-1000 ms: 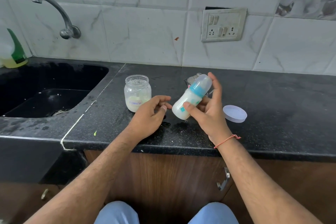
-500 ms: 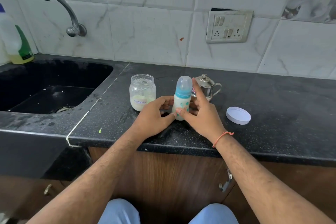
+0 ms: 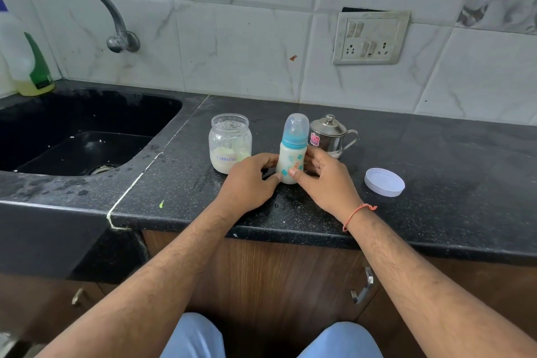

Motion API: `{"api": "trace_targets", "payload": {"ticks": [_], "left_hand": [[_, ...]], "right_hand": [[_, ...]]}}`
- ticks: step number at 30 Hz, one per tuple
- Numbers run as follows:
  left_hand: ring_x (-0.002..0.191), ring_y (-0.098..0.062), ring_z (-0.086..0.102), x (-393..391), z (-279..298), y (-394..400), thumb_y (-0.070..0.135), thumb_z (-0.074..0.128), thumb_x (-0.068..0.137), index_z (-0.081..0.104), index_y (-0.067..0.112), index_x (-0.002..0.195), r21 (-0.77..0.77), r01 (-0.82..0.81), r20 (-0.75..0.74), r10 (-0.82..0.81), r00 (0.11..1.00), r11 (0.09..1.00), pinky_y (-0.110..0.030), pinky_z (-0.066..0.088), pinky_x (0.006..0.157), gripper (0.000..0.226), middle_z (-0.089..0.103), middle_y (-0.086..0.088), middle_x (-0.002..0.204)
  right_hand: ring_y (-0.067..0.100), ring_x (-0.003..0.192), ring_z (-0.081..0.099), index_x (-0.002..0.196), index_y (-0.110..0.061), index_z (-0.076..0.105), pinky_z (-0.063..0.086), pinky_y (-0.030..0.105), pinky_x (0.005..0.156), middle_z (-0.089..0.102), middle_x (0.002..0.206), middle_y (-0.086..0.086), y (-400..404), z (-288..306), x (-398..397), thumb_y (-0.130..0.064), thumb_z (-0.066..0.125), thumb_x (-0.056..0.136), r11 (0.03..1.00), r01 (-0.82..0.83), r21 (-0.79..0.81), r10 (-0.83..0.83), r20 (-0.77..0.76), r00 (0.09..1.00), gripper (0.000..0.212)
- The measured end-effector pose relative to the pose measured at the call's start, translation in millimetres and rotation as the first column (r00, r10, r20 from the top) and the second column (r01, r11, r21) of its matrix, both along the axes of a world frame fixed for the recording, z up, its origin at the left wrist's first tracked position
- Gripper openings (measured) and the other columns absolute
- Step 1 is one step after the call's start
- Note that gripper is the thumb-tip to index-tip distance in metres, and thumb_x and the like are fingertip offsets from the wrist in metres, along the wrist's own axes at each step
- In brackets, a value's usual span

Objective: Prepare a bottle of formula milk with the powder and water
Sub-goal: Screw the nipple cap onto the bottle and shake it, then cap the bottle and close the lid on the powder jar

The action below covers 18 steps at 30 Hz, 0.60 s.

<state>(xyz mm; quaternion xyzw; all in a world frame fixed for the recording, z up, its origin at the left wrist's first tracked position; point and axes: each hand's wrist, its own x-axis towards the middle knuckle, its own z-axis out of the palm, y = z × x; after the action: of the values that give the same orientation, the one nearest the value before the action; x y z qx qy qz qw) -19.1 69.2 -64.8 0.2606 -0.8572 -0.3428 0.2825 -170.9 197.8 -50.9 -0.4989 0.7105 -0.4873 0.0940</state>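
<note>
A baby bottle [image 3: 292,154] with a teal collar and a clear cap stands upright on the black counter [image 3: 436,171], filled with white milk. My left hand [image 3: 247,183] touches its lower left side and my right hand [image 3: 325,180] wraps its lower right side. An open glass jar [image 3: 229,142] labelled "Formula", partly full of powder, stands just left of the bottle. A small steel pot [image 3: 329,135] with a lid and handle stands right behind the bottle.
The jar's white lid [image 3: 384,182] lies on the counter to the right. A black sink [image 3: 72,136] with a wall tap [image 3: 101,11] is at the left, a dish soap bottle [image 3: 29,67] beside it. A socket panel [image 3: 370,38] is on the tiled wall.
One second ago my right hand held the bottle tilted in the air. It has since set the bottle upright on the counter, and my left hand has come up against it.
</note>
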Motion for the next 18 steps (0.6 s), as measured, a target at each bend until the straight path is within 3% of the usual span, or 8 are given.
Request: {"api": "trace_targets", "payload": {"ticks": [4,8,18], "left_hand": [[0.126,-0.005,0.068,-4,0,0,0.018,0.073,0.103,0.070,0.026,0.144,0.004,-0.053,-0.002,0.053,0.999,0.999,-0.027,0.053,0.112,0.043,0.076,0.013,0.136],[0.125,-0.006,0.069,-6,2,0,0.017,0.071,0.105,0.070,0.026,0.145,0.009,-0.093,-0.007,0.093,0.996,0.996,-0.028,0.053,0.111,0.042,0.077,0.012,0.135],[0.121,-0.008,0.070,-9,0,-1,0.024,0.069,0.105,0.067,0.030,0.147,-0.044,-0.084,0.013,0.085,0.996,0.995,-0.034,0.056,0.107,0.042,0.078,0.013,0.132]], "right_hand": [[-0.004,0.119,0.066,0.148,-0.027,0.056,0.050,0.016,0.098,0.069,0.130,-0.016,-5,0,-1,-0.023,0.081,0.092,1.000,0.008,0.004,-0.008,0.000,1.000,0.062],[-0.004,0.119,0.066,0.148,-0.025,0.057,0.052,0.022,0.103,0.069,0.129,-0.018,-13,-1,-3,-0.023,0.082,0.091,1.000,0.009,-0.001,-0.009,0.008,1.000,0.062],[-0.003,0.119,0.066,0.145,-0.023,0.059,0.053,0.022,0.104,0.071,0.132,-0.013,-26,-4,-8,-0.025,0.083,0.091,1.000,0.020,-0.007,-0.020,-0.014,1.000,0.059]]}}
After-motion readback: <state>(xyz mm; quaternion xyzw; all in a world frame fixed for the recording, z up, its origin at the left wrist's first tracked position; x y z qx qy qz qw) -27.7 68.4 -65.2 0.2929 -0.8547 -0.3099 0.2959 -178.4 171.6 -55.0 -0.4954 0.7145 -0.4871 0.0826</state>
